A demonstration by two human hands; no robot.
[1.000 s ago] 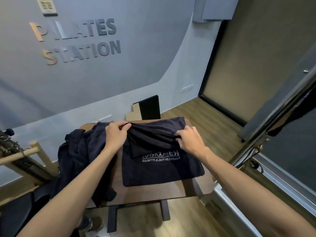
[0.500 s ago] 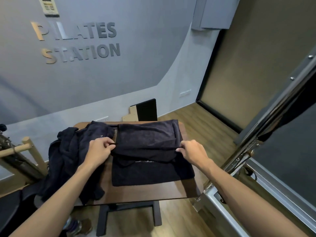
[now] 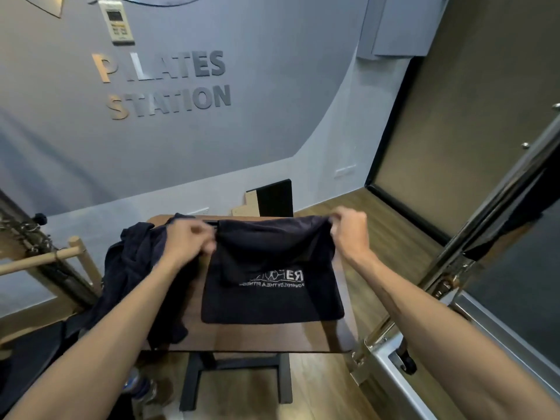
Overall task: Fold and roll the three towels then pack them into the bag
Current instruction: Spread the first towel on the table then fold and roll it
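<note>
- The left hand [image 3: 189,239], at the centre of the frame, has its fingers curled tight and pinches the upper left corner of the dark towel [image 3: 272,286]; the hand is blurred, so single fingers cannot be told apart.
- The right hand [image 3: 348,228], right of centre, has its fingers curled and pinches the upper right corner of the same towel.
- Between the two hands the towel's top edge is lifted off the table [image 3: 257,336] and sags a little in the middle.
- The lower part of the towel lies flat on the table, right of centre, with white lettering showing upside down across its middle.
- A heap of dark cloth [image 3: 136,268], left of centre, lies on the left part of the table and hangs over its left edge, partly behind the left forearm; how many pieces it holds cannot be told.
- The table is brown wood on a dark base and stands on a wooden floor at the lower middle of the frame.
- A black board [image 3: 274,198] leans against the wall behind the table.
- Raised letters [image 3: 163,84] sit on the grey wall at the upper left, with a white remote control [image 3: 116,22] mounted above them.
- A metal frame [image 3: 472,237] runs along the right side of the frame.
- A wooden bar [image 3: 39,259] crosses the left edge.
</note>
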